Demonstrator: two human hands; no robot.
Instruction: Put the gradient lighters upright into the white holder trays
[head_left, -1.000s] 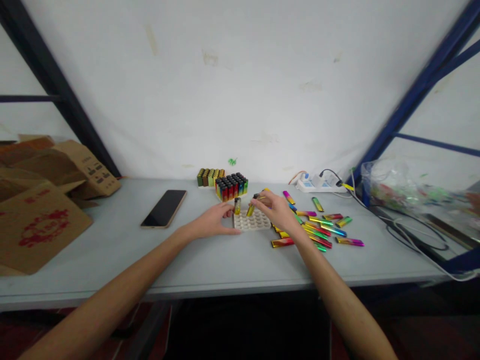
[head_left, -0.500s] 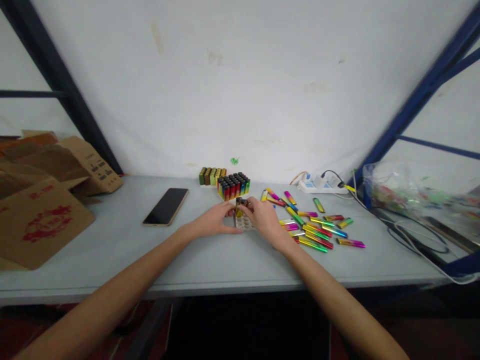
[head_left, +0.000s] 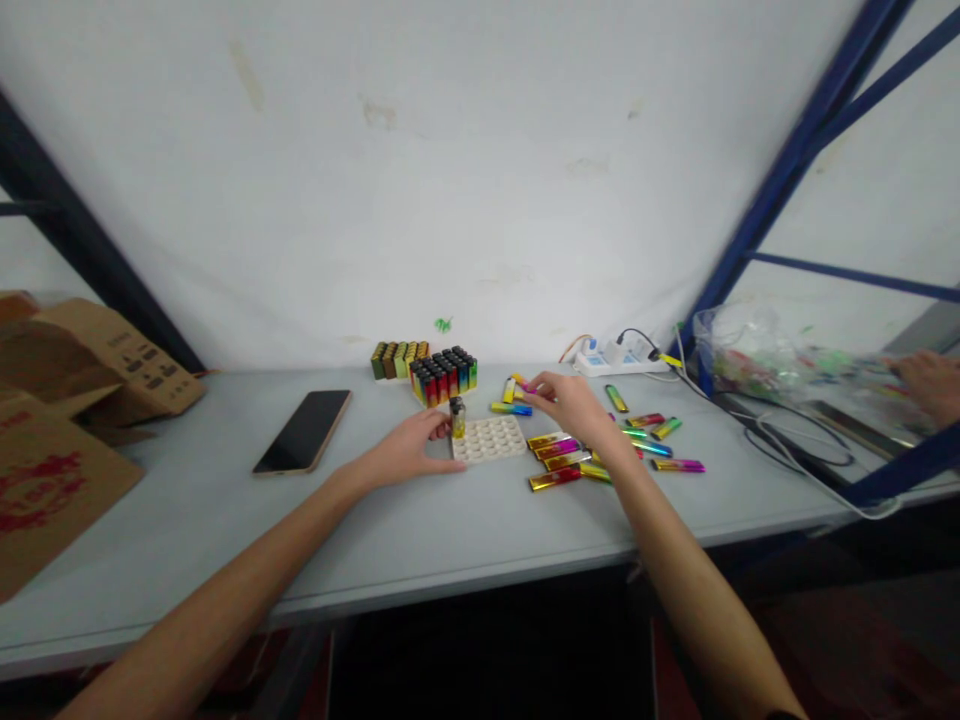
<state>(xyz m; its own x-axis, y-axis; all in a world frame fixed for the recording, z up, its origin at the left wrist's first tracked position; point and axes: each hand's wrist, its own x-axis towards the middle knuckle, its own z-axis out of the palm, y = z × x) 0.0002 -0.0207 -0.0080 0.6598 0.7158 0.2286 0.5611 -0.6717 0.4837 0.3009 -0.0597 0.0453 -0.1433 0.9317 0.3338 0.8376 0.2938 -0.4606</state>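
Note:
My left hand is at the left end of a white tray with rows of round holes, its fingers curled by the edge and its thumb along the near corner. One or two lighters with dark tops stand upright in the tray's left end, beside those fingers. Over the loose lighters to the right, my right hand has its fingertips pinched on a yellow-and-pink lighter. Below that lie a yellow lighter and a blue-and-yellow lighter. Shiny coloured lighters lie scattered under and around my right forearm.
Behind the tray stand a block of black-topped lighters and a green-gold block. A phone and cardboard boxes are on the left. At right are a power strip, cables, a plastic bag and another person's hand.
My right hand has left the tray and moved right to the loose lighters, closing on one. The left hand stays at the tray. The view has turned right, bringing another person's hand into sight.

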